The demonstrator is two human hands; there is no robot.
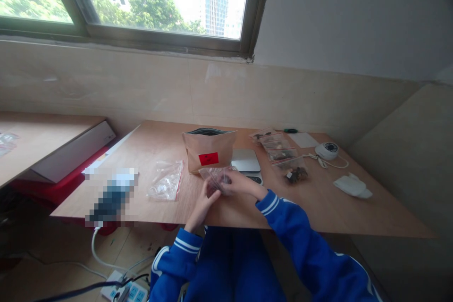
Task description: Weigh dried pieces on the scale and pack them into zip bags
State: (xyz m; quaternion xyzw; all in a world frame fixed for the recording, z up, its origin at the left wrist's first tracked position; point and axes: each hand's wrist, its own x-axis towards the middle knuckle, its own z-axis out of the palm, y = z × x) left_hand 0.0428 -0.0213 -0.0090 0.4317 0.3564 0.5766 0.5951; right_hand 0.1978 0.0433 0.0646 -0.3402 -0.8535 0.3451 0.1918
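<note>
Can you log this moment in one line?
left hand: holds clear bag | right hand: holds clear bag | beyond: open paper pouch, scale

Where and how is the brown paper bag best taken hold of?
Probably pinch the paper bag at its upper left edge, from the left: it stands upright, mouth open; the scale crowds its right, and the held clear bag overlaps its front.

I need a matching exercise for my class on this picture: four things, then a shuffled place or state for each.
Things:
1. Brown pouch
2. Left hand
3. Power sockets
4. White dome device

Places or states:
A. Below the table
B. On the table's right side
C. Holding a clear bag
D. Upright, mouth open

Pairs: 1-D, 2-C, 3-A, 4-B
</note>
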